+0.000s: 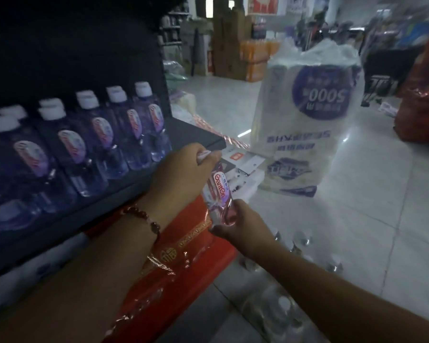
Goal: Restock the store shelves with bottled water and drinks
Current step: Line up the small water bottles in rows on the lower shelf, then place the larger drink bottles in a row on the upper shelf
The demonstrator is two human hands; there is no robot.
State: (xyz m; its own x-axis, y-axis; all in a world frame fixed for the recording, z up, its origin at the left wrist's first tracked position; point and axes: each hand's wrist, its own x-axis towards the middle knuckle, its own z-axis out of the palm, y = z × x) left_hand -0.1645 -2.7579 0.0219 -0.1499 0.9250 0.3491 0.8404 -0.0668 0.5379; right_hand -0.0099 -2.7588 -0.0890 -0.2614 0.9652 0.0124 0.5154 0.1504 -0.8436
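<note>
A clear water bottle with a pink Ganten label hangs tilted in front of the dark shelf. My left hand grips its capped top. My right hand holds its base. A row of the same white-capped bottles stands on the shelf to the left. Below my right arm, on the floor, lies a shrink-wrapped pack of water bottles.
A red wrapped carton sits under the shelf beside my left arm. A tall white plastic-wrapped paper pack stands on the tiled floor ahead. Red bags are at the right, stacked boxes and orange drinks far behind.
</note>
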